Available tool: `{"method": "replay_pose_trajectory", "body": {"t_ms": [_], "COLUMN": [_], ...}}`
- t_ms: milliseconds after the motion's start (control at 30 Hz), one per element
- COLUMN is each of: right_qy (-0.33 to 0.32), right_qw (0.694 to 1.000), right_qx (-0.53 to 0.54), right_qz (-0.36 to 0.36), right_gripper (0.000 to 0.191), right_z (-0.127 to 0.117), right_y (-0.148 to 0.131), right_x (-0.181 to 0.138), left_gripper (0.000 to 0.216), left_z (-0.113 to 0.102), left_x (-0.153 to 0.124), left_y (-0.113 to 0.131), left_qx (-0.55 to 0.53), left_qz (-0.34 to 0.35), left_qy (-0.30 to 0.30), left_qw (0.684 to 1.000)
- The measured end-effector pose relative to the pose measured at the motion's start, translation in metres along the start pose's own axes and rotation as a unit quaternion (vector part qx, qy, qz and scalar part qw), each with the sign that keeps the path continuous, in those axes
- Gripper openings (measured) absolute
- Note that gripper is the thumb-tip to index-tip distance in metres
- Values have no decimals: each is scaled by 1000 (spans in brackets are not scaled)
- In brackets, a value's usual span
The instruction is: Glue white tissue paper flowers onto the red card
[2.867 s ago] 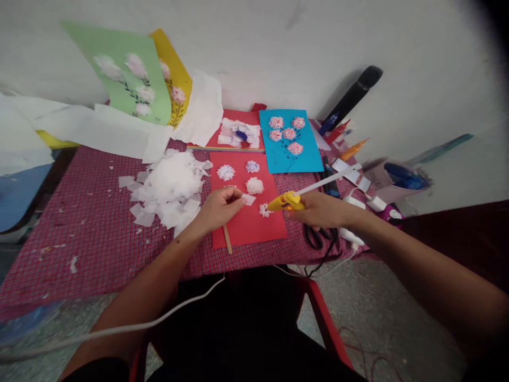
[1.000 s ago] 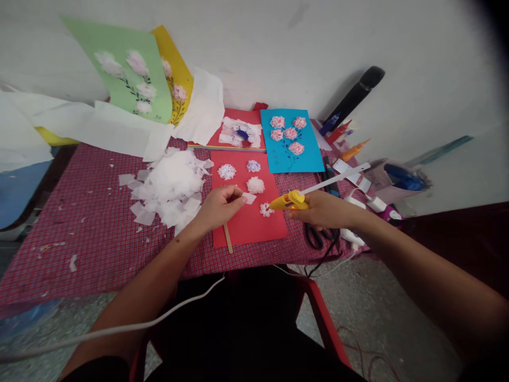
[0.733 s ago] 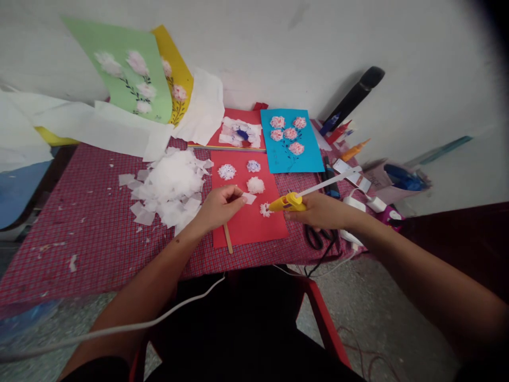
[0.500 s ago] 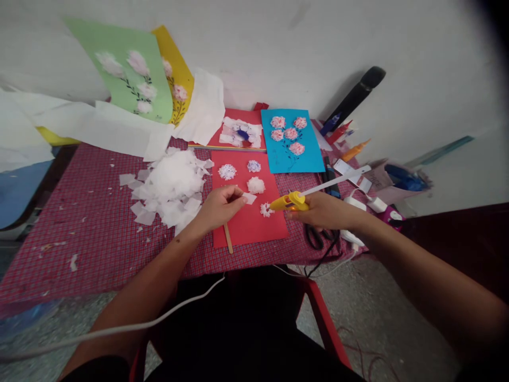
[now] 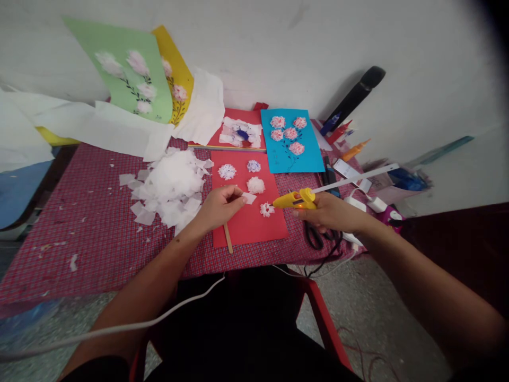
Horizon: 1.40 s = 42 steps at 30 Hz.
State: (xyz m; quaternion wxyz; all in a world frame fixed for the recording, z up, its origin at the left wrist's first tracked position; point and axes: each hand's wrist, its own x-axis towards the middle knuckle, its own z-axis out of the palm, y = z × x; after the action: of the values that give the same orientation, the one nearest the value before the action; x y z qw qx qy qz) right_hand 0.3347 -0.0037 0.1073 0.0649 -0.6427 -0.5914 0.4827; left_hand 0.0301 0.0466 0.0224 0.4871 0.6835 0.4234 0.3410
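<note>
Both hands are closed. The right hand [image 5: 328, 212] grips a yellow hot glue gun [image 5: 296, 199], its nozzle [image 5: 275, 205] pointing left, just beside a white tissue flower [image 5: 267, 209]; the left hand [image 5: 219, 208] pinches a tissue square [image 5: 249, 198].

A small square of white tissue [image 5: 249, 198] is pinched by the left hand [image 5: 220, 208] above a red paper sheet [image 5: 254, 229], and a yellow glue gun [image 5: 295, 199] is gripped in the right hand [image 5: 330, 213], its tip held just beside a white tissue flower [image 5: 267, 209] (a small orange light glows on the gun). A wooden stick [image 5: 228, 237] lies under the left hand, a heap of tissue squares [image 5: 173, 183] is beside it, and black-handled scissors [image 5: 316, 237] are near the right hand.
</note>
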Motion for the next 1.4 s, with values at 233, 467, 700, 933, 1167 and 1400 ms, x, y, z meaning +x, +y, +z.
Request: {"method": "replay_pose_trajectory", "body": {"t_ms": [233,467,700,933,1167,1400], "right_qy": [-18,-16,1,-2,-22,16], "right_qw": [990,984,990,994,995,995], "right_qx": [137,175,139,105,95,97], "right_qz": [-1,22,32,31,18,-1], "right_gripper": [49,50,46,49,50,51], "right_z": [11,16,19,20,17,15], "right_y": [17,30,20,15,16,12], "right_x": [-5,0,4,8,4,0], "left_gripper": [16,15,16,16,16,16], "left_z": [1,1,2,1,0,0], "left_x": [-1,1,1,0,0,0], "left_y": [2,-4,-4,-2,1,2], "left_qx": [0,0,0,0,8,8], "left_qz": [-5,-5,-5,-3,-3,-1], "left_qy": [-1,-5,-3,-4,-3,-5], "left_qw": [1000,1000,1000,1000,1000,1000]}}
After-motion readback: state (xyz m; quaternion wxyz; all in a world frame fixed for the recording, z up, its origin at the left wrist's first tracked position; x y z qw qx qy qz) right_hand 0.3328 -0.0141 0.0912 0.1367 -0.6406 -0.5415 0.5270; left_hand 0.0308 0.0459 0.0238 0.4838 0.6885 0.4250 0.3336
